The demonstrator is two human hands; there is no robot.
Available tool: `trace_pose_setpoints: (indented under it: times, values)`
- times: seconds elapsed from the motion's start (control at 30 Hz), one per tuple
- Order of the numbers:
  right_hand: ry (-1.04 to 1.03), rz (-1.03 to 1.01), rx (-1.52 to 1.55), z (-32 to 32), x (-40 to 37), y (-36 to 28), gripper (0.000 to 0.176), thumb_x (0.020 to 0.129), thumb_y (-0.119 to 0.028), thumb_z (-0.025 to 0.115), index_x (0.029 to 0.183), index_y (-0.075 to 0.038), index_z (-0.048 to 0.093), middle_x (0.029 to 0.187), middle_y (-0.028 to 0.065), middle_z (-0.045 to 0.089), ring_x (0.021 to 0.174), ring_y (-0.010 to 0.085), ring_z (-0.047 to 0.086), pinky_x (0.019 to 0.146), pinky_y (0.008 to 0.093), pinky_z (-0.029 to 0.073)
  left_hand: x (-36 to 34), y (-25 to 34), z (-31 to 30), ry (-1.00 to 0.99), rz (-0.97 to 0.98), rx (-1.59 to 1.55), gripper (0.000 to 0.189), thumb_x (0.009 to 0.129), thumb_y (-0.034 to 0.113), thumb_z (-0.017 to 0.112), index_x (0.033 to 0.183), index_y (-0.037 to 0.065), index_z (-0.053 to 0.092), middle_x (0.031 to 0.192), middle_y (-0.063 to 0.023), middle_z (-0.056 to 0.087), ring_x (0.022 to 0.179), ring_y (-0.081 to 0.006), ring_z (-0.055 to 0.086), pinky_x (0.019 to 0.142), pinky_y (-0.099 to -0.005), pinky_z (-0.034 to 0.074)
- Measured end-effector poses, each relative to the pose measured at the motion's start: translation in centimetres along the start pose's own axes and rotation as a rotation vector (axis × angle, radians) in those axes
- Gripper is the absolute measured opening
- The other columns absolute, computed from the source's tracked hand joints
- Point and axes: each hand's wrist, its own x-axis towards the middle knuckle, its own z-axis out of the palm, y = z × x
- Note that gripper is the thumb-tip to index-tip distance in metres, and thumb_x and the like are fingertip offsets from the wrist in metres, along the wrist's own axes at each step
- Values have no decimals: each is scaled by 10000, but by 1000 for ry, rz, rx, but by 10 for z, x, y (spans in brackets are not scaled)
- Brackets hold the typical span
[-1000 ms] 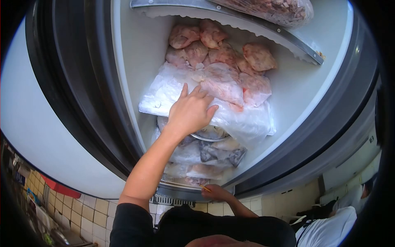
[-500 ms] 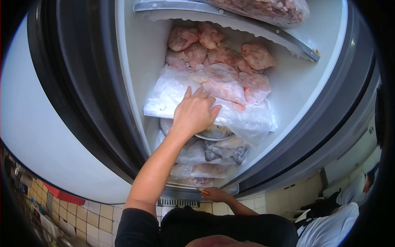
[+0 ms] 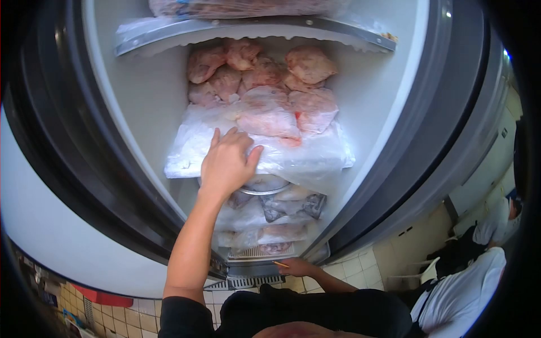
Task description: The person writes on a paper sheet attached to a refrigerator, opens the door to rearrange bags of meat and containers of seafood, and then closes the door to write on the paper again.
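Note:
Inside an upright freezer, my left hand (image 3: 228,163) lies on the front of a shelf lined with frosty white plastic (image 3: 194,138). Its fingers are stretched out, thumb apart, and it holds nothing. Just behind the fingertips are several bagged lumps of raw pinkish meat (image 3: 267,115), piled toward the back. Low down by the freezer's bottom edge, my right hand (image 3: 298,267) is closed around a thin orange pencil-like stick (image 3: 281,264). Below the left hand, a round metal bowl (image 3: 265,190) with pale contents is partly hidden by the plastic.
Bags of frozen food (image 3: 290,208) fill the lower shelves. Above, a metal-edged shelf (image 3: 259,29) carries another large bag of meat (image 3: 248,7). Dark door frames (image 3: 406,146) curve along both sides. People in white shirts (image 3: 462,287) are at the lower right, over a tiled floor (image 3: 352,276).
My head view has turned, so the freezer contents sit further left and the upper shelf shows more fully. My left hand stays on the plastic; my right still grips the stick.

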Motion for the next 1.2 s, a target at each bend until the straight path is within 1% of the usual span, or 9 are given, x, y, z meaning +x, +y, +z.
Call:
trace_pose_setpoints:
  times: [0.27, 0.47, 0.57, 0.67, 0.77, 0.87, 0.97, 1.07, 1.2]
  values:
    - [-29, 34, 5, 27, 5, 69, 365, 860, -336, 641, 1037, -18, 629, 911, 157, 669, 779, 297, 659, 686, 417, 509, 1, 4, 2, 25, -12, 4, 264, 852, 262, 673, 969, 29, 711, 1105, -170, 682, 1200, -343, 568, 1117, -498, 324]
    - [45, -52, -62, 32, 7, 86, 345, 853, -321, 650, 1020, -19, 634, 802, 128, 659, 676, 242, 644, 629, 392, 506, 2, 2, 5, 38, 11, 37, 264, 847, 261, 676, 966, 28, 712, 1098, -172, 684, 1187, -343, 575, 1108, -499, 337]
    - [-32, 66, -12, 30, 12, 86, 343, 855, -323, 652, 1012, -19, 639, 782, 128, 659, 668, 241, 647, 627, 396, 507, 2, 2, 6, 49, 16, 39, 272, 849, 274, 672, 954, 27, 714, 1087, -170, 685, 1178, -343, 579, 1104, -499, 341]
    - [-47, 68, -5, 25, 12, 82, 332, 862, -322, 649, 993, -16, 641, 753, 121, 658, 639, 236, 642, 615, 395, 503, 1, 0, 7, 71, 21, 28, 285, 850, 292, 670, 934, 24, 717, 1065, -168, 687, 1172, -344, 580, 1100, -498, 343]
    - [-130, 148, 1, 20, 13, 76, 337, 838, -362, 665, 959, -48, 666, 899, 160, 664, 865, 305, 645, 750, 415, 489, 1, 0, 7, 72, 16, 19, 279, 846, 285, 672, 934, 24, 715, 1069, -161, 688, 1166, -344, 584, 1101, -501, 345]
    - [-120, 141, 0, 24, 13, 81, 339, 845, -371, 659, 957, -52, 667, 900, 165, 664, 874, 324, 644, 751, 431, 490, 1, 1, 4, 60, 5, 15, 272, 845, 275, 670, 945, 27, 717, 1089, -155, 689, 1166, -343, 588, 1104, -509, 344]
    - [-61, 20, -94, 35, 17, 100, 329, 857, -332, 655, 980, -26, 654, 766, 122, 680, 646, 246, 655, 616, 393, 500, 1, 1, 4, 63, 7, 10, 269, 843, 274, 671, 939, 26, 717, 1085, -152, 691, 1165, -344, 588, 1100, -515, 347]
    - [-62, 31, -156, 32, 9, 89, 315, 843, -336, 646, 937, -36, 672, 741, 120, 680, 646, 252, 656, 604, 395, 497, 1, 0, 5, 72, 7, 13, 266, 843, 270, 671, 933, 24, 716, 1076, -154, 692, 1161, -350, 590, 1093, -522, 353]
    - [-62, 8, -139, 48, 10, 109, 301, 818, -334, 630, 857, -41, 685, 711, 118, 677, 644, 257, 657, 590, 399, 494, 0, -1, 5, 81, 11, 18, 262, 842, 267, 672, 924, 23, 716, 1061, -159, 692, 1146, -358, 598, 1083, -528, 361]
